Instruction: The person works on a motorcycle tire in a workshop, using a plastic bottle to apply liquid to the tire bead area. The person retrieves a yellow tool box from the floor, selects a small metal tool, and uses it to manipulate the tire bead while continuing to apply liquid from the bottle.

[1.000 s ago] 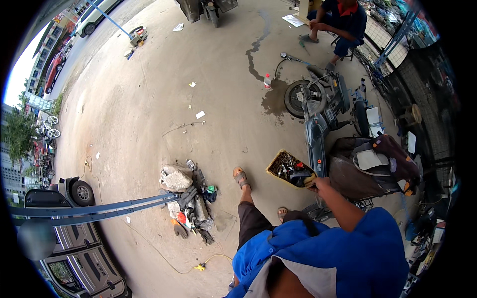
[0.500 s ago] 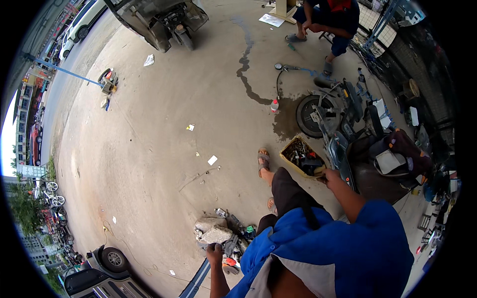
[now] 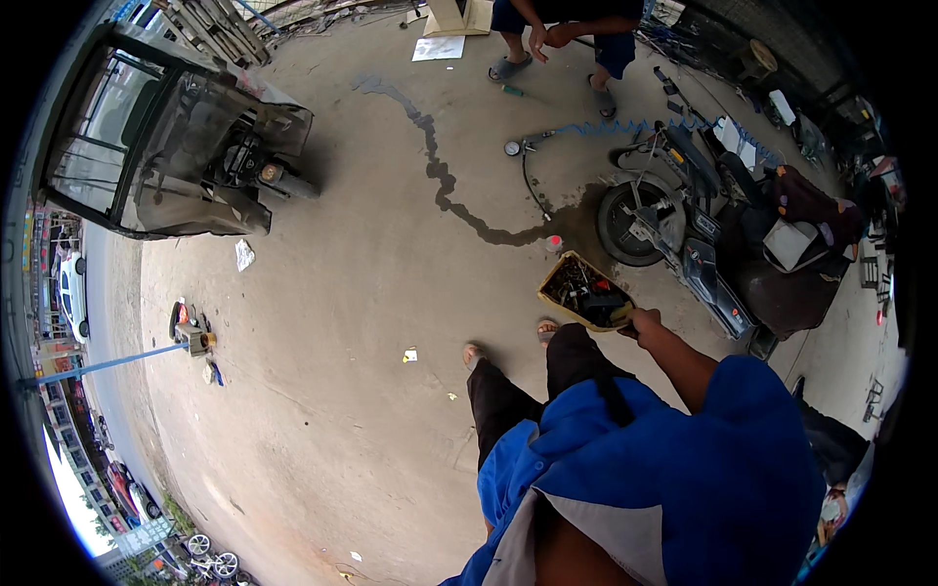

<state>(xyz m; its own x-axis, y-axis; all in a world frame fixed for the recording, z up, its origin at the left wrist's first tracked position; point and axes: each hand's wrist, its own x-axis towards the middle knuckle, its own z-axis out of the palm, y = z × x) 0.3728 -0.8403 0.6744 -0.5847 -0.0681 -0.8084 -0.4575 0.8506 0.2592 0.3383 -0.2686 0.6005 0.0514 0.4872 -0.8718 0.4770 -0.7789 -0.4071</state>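
My right hand (image 3: 640, 324) grips the near end of a yellowish plastic box (image 3: 544, 293) filled with dark tools and small parts (image 3: 576, 285). Just beyond the box lies a dark scooter (image 3: 703, 264) on its side, its front wheel (image 3: 622, 232) toward me. A bottle with a red cap (image 3: 554, 241) stands on the ground by a wet patch. Farther off, a pressure gauge (image 3: 512, 148) with a black hose lies beside a blue coiled air hose (image 3: 606, 128). My left hand is out of sight.
A covered three-wheeler (image 3: 156, 166) stands at the left. A seated co-worker's hands (image 3: 547, 37) show at the top. A cardboard piece (image 3: 474, 18), white sheet (image 3: 438, 48) and small post base with clutter (image 3: 193, 337) are on the ground. Dark clutter lines the right side (image 3: 757, 61).
I have stepped forward toward the scooter with the box still held. The view has swung, bringing the three-wheeler in at left. My left hand, seen low half a second ago, has left view.
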